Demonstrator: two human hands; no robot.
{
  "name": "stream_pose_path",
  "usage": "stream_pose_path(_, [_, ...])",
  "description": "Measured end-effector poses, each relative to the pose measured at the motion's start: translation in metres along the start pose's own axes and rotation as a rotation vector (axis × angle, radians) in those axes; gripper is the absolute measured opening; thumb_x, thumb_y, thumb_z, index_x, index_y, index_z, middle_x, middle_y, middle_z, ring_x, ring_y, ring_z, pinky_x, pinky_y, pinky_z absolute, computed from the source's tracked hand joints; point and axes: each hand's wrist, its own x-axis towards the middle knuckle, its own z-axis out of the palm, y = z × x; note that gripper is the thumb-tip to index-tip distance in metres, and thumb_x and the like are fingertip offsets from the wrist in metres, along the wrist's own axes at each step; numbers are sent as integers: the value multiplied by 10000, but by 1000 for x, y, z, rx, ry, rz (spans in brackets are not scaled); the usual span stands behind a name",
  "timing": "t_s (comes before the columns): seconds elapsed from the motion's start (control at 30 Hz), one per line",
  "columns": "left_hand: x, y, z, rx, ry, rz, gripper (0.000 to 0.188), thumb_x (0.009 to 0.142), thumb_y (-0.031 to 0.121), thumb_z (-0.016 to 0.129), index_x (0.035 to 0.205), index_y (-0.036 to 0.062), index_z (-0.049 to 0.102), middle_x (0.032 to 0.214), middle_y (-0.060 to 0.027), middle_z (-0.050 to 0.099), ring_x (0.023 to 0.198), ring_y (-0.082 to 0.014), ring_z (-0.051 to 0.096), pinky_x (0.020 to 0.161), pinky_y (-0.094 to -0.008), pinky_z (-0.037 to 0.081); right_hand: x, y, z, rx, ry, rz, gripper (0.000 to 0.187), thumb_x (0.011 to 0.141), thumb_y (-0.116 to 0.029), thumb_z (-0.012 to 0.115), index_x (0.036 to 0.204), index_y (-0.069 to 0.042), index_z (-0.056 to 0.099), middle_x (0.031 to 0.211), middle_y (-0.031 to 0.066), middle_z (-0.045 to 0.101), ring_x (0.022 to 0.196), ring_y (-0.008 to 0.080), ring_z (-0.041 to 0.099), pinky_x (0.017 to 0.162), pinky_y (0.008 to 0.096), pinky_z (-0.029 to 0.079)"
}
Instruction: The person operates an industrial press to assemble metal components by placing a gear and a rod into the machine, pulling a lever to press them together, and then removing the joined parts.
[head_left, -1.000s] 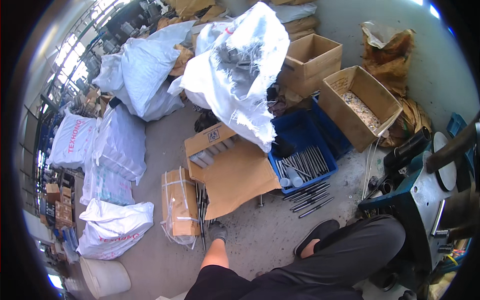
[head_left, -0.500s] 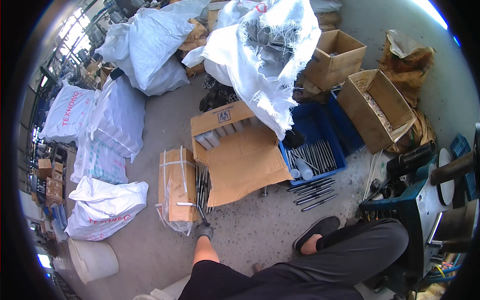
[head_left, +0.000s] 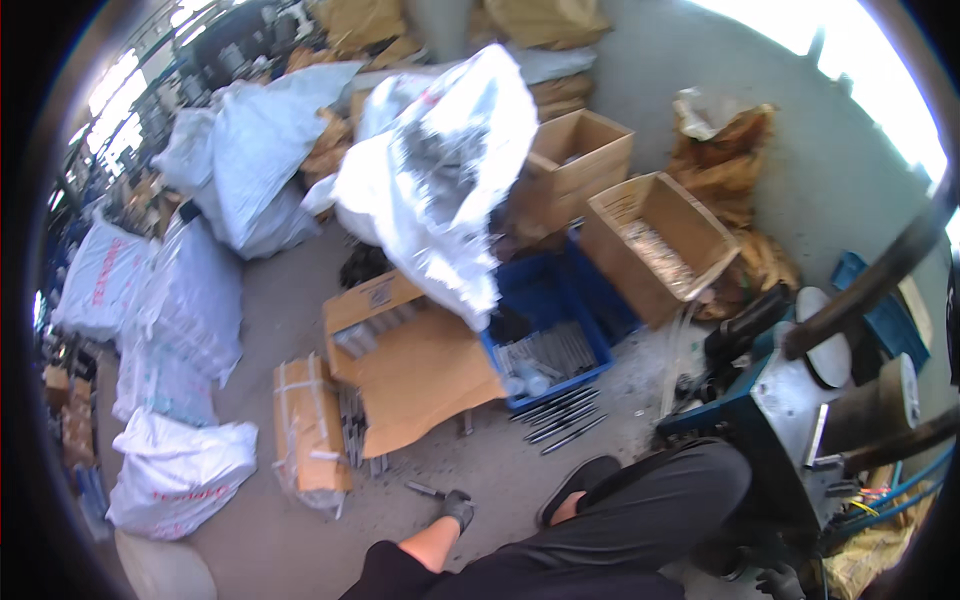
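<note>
My left hand [head_left: 457, 510], in a grey glove, is closed around one end of a short dark metal rod [head_left: 425, 490], whose other end points left. It is above the floor, between the cardboard boxes and my shoe. Several similar rods [head_left: 352, 425] lie beside the strapped carton [head_left: 305, 430], close to an open cardboard box [head_left: 425, 385]. At the lower right edge, beside the machine, a dark gloved hand, seemingly my right hand [head_left: 780, 583], shows in part; its fingers are too unclear to read.
A blue machine [head_left: 770, 420] with dark round bars stands at my right. Ahead, a blue bin [head_left: 590, 380] holds more rods, with several dark rods [head_left: 560, 415] lying before it. White sacks [head_left: 180, 470] line the left; an open carton [head_left: 640, 290] stands farther back right.
My left hand has moved right, away from the rods by the strapped carton, with a rod in it. The view has turned right, and a gloved hand now shows at lower right.
</note>
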Motion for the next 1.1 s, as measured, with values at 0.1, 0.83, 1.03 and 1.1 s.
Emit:
stream_pose_path(0.1, [-10,46,29,-227,-116,-23,323,785,68,778,1097,40,699,980,-214,737,983,-354,717,888,-414,578,-43,-70,61,-173,-29,-153,422,950,-187,725,1289,61,690,1017,174,760,861,252,755,759,376,623])
stream_pose_path(0.83, [-273,708,-49,-433,-619,1627,105,1050,126,677,1102,36,662,768,-20,651,649,-77,638,590,-265,528,-57,-208,40,-222,962,-1157,178,887,-64,719,1057,-18,748,910,199,721,838,397,702,778,473,578])
stream_pose_path(1.03, [-319,758,37,-326,-523,1762,158,1006,190,726,991,40,678,759,-129,686,677,-247,676,673,-388,519,-31,-193,3,-179,1332,-910,281,825,-71,713,1103,-72,760,1049,196,719,1020,398,686,933,496,552])
stream_pose_path(1.1, [-323,754,62,-260,-453,1672,185,1004,195,730,983,19,677,808,-147,684,735,-288,670,744,-390,522,-21,-184,-6,-221,1379,-848,306,814,-110,726,1117,-83,762,1118,184,716,1079,395,674,976,503,542])
